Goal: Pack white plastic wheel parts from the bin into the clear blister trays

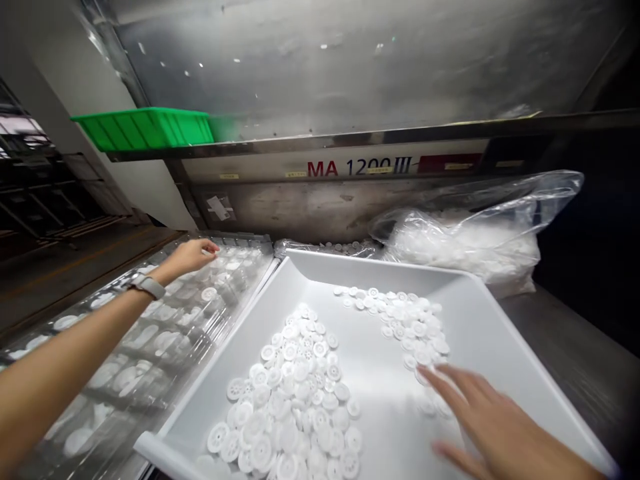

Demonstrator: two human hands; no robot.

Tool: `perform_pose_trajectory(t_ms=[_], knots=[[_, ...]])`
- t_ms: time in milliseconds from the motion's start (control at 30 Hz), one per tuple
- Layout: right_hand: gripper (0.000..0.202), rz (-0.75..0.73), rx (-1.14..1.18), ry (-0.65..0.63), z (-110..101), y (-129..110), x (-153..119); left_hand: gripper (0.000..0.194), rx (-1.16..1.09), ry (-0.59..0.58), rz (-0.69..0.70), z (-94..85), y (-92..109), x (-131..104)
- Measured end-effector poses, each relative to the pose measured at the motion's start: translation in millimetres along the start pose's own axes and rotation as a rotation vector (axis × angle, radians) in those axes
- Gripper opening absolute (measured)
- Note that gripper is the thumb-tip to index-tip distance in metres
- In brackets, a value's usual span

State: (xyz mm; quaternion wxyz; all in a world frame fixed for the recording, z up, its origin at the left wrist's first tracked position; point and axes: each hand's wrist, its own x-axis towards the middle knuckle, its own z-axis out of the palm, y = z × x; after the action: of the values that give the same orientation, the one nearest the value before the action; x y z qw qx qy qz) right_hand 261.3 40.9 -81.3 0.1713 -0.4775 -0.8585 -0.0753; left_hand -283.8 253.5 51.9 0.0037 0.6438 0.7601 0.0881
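Observation:
My left hand, with a watch on its wrist, is over the far end of a clear compartment tray on the left. Its fingers are curled together; whatever they may hold is too small to make out. White plastic parts lie in the tray's compartments. In front of me a large white bin holds round white plastic discs with holes, in a big heap on the left and a smaller group on the right. My right hand, slightly blurred, reaches over the smaller group with fingers outstretched, its fingertips at the nearest discs.
A clear plastic bag of white parts stands behind the bin at the right. On a metal ledge at the upper left sits a green crate. Behind the bin rises a machine panel marked "MA 1200 III".

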Motion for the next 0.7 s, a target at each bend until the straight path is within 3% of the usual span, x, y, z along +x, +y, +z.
perform_pose_trajectory(t_ms=[167,300,400,533,700], knots=[[0.063,0.234,-0.206,-0.051,41,18,67,0.031,-0.102,0.087,0.212,-12.4,53,-32],[0.056,0.365,-0.315,-0.065,71,24,110,0.028,-0.128,0.032,0.574,-1.7,108,-80],[0.053,0.439,-0.357,-0.063,80,34,126,0.024,-0.055,0.002,0.806,9.2,133,-117],[0.045,0.434,-0.375,-0.075,80,39,133,0.019,-0.005,0.008,0.955,7.3,137,-153],[0.038,0.479,-0.402,-0.061,79,39,138,0.021,-0.035,0.047,1.024,-12.0,122,-180]])
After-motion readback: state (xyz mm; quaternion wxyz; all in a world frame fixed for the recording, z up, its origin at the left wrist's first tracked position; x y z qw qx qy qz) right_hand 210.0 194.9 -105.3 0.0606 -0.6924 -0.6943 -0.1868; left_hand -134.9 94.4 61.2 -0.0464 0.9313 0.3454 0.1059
